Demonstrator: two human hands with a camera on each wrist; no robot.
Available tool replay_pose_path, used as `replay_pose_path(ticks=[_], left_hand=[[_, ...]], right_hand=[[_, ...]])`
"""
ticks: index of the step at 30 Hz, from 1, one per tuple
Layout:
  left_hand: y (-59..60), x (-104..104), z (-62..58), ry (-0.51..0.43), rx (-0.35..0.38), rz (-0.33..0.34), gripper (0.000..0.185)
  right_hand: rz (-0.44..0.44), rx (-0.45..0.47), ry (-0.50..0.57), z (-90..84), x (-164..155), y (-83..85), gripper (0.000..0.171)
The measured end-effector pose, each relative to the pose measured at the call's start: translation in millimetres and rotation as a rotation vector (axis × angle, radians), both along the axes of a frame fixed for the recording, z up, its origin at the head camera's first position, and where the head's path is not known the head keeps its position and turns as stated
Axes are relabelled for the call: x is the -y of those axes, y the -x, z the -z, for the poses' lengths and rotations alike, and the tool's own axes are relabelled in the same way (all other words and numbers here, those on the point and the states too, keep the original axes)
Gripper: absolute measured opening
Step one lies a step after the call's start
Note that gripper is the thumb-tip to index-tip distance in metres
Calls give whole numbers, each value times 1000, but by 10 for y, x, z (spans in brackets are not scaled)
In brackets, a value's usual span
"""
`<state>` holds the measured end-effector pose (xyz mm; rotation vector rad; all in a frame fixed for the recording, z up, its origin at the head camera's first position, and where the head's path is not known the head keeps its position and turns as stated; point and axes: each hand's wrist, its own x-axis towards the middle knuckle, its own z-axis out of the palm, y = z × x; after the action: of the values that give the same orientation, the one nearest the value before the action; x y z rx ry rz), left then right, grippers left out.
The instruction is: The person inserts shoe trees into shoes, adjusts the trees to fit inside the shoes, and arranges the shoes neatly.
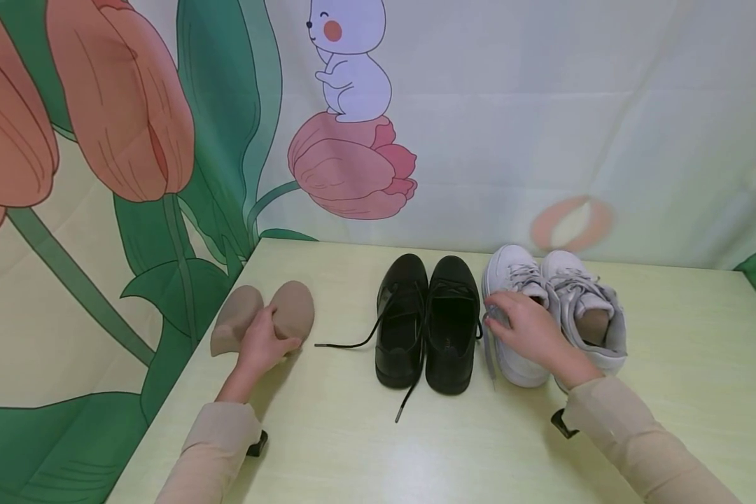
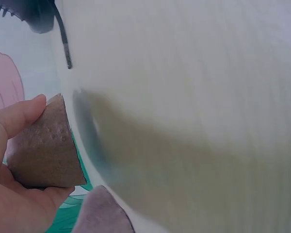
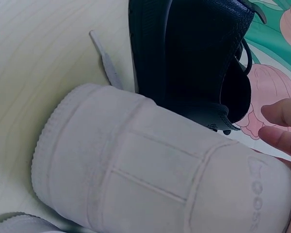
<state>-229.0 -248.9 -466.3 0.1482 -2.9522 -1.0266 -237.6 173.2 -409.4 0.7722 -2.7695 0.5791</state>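
Observation:
Two beige toe-shaped shoe inserts stand at the table's left: the left insert (image 1: 234, 318) and the right insert (image 1: 293, 311). My left hand (image 1: 266, 343) grips the right one, thumb on one side and fingers on the other; the left wrist view shows the brown end of this insert (image 2: 48, 145) in the hand. My right hand (image 1: 529, 327) reaches over the left white sneaker (image 1: 510, 269), fingers loosely bent near its side. Beyond the sneaker's heel, the right wrist view shows fingertips (image 3: 274, 114) apart from the black shoe. A brown insert (image 1: 593, 326) sits inside the right white sneaker (image 1: 614, 343).
Between my hands stands a pair of black lace-up shoes (image 1: 450, 378), toes toward the back wall. Their black laces (image 1: 346, 346) trail on the pale table (image 1: 353, 448). A grey lace (image 1: 490, 360) hangs beside the left sneaker. A printed cloth (image 1: 542, 105) hangs behind.

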Motion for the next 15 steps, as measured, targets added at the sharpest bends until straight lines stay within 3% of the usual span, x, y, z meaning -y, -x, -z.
replay_pose_path(ticks=[15], left_hand=[[-21, -142, -187, 16, -38, 33, 78]], right_hand=[[7, 18, -4, -9, -4, -9, 25]])
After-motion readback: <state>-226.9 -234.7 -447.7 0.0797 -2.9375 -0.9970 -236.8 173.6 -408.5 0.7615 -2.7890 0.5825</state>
